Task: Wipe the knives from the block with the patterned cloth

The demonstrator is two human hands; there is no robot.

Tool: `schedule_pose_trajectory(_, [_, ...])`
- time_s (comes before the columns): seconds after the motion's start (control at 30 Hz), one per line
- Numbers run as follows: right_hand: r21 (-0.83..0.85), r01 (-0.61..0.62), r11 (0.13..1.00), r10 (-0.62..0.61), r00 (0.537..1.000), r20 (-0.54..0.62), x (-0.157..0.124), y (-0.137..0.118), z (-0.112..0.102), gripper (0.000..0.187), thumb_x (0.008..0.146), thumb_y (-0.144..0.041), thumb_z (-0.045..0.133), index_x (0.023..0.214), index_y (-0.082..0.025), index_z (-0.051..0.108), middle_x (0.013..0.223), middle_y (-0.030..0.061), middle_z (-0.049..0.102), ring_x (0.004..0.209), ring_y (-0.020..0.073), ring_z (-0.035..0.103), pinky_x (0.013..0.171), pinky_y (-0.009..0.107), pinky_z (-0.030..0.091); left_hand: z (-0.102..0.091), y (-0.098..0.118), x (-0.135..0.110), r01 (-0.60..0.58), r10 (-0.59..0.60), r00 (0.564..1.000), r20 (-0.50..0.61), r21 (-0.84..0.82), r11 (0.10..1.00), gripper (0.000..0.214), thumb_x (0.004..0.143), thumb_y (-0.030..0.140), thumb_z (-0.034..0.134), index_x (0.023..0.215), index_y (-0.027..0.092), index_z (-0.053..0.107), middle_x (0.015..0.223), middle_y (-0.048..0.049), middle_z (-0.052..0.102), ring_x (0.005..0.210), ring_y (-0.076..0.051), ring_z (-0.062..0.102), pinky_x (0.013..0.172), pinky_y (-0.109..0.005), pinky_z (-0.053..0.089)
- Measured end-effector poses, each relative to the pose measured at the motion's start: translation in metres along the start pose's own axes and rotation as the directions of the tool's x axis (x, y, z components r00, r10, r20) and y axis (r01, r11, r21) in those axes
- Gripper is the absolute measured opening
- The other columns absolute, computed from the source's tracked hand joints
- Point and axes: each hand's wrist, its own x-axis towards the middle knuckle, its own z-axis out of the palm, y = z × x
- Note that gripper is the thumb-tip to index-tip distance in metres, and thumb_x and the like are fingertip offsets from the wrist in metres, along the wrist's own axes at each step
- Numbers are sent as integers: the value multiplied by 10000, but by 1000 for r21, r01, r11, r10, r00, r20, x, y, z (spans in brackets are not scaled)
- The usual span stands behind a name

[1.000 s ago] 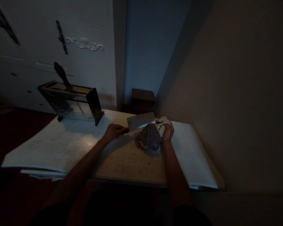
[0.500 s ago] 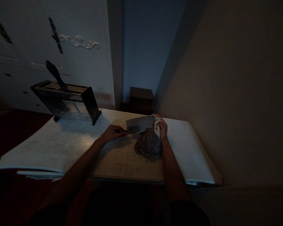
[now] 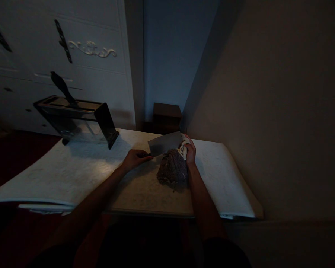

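Note:
My left hand (image 3: 136, 158) is closed around the dark handle of a cleaver (image 3: 164, 143), whose broad blade points to the right above the table. Bunched in my right hand (image 3: 190, 149) is a brown cloth (image 3: 172, 167) with a pale underside, pressed against the blade's far end. The cloth's loose part hangs down in front of the blade, over the tabletop. My right fingertips are partly hidden by the cloth.
A knife block (image 3: 78, 121) with clear sides and one black-handled knife (image 3: 61, 87) stands at the table's left. The covered table (image 3: 58, 175) meets a wall on the right. Behind are a white cabinet (image 3: 97, 85) and a brown box (image 3: 167, 113).
The cloth and my right hand have shifted slightly left along the blade. The cleaver's blade is tilted a little more, its right end higher. Both hands keep their hold.

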Motion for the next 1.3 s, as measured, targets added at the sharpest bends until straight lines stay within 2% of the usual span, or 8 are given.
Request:
schedule_pose_trajectory(0.13, [76, -28, 997, 29, 1000, -13, 0, 5, 2, 457, 579, -281, 542, 1014, -209, 660, 815, -24, 670, 791, 133, 610, 698, 218, 471, 4, 0, 1, -16, 18, 998, -55, 30, 999, 398, 720, 552, 703, 774, 160, 743, 753, -42, 725, 670, -166, 642, 580, -232, 447])
schedule_pose_trajectory(0.3, [116, -131, 985, 131, 991, 8, -8, 13, 15, 387, 545, -266, 598, 928, -210, 599, 721, -46, 627, 590, 111, 552, 551, 214, 449, 9, 3, 1, -12, 16, 992, -125, 33, 999, 407, 733, 563, 685, 769, 161, 733, 760, -42, 725, 655, -158, 636, 560, -226, 448])
schedule_pose_trajectory(0.4, [75, -167, 983, 162, 984, 69, -18, 19, 26, 332, 554, -269, 625, 877, -208, 570, 695, -45, 612, 557, 113, 536, 525, 223, 445, 10, 4, 1, -21, 25, 993, -118, 34, 999, 435, 743, 587, 661, 800, 160, 724, 758, -46, 725, 656, -165, 639, 551, -230, 458])
schedule_pose_trajectory(0.57, [-26, -218, 976, 218, 947, 234, -32, 35, 43, 400, 574, -317, 653, 948, -213, 556, 790, -15, 650, 640, 145, 590, 605, 264, 497, 12, -1, 2, -91, 100, 989, -112, 89, 992, 446, 762, 586, 635, 861, 156, 695, 845, -61, 726, 748, -185, 657, 671, -271, 501])
schedule_pose_trajectory(0.87, [-345, 30, 938, 82, 949, 305, -42, 40, 46, 312, 658, -400, 654, 880, -212, 542, 820, -8, 616, 737, 153, 567, 700, 278, 480, 13, -7, 4, -129, 139, 989, -45, 187, 974, 439, 804, 591, 557, 893, 163, 596, 827, -57, 684, 742, -199, 639, 676, -297, 491])
schedule_pose_trajectory(0.97, [-389, 37, 921, 92, 947, 308, -44, 37, 46, 358, 652, -421, 671, 915, -206, 557, 863, 8, 639, 774, 167, 584, 722, 293, 486, 13, -5, 2, -126, 134, 991, -22, 211, 969, 400, 814, 557, 549, 922, 174, 587, 868, -62, 695, 771, -208, 655, 686, -297, 490])
schedule_pose_trajectory(1.13, [-417, -23, 909, 148, 952, 269, -46, 33, 49, 408, 634, -444, 699, 927, -182, 588, 855, 22, 654, 772, 181, 595, 693, 290, 482, 16, 0, -2, -17, 31, 999, -39, 328, 945, 362, 826, 532, 538, 948, 195, 591, 831, -53, 702, 728, -215, 658, 641, -288, 471])
schedule_pose_trajectory(1.3, [-515, -9, 857, 150, 961, 232, -44, 30, 47, 383, 647, -484, 702, 848, -167, 625, 761, 4, 644, 691, 164, 560, 621, 264, 445, 19, 4, -2, 38, -6, 997, -79, 411, 911, 355, 849, 514, 545, 1013, 206, 610, 894, -68, 725, 793, -224, 672, 662, -284, 465])
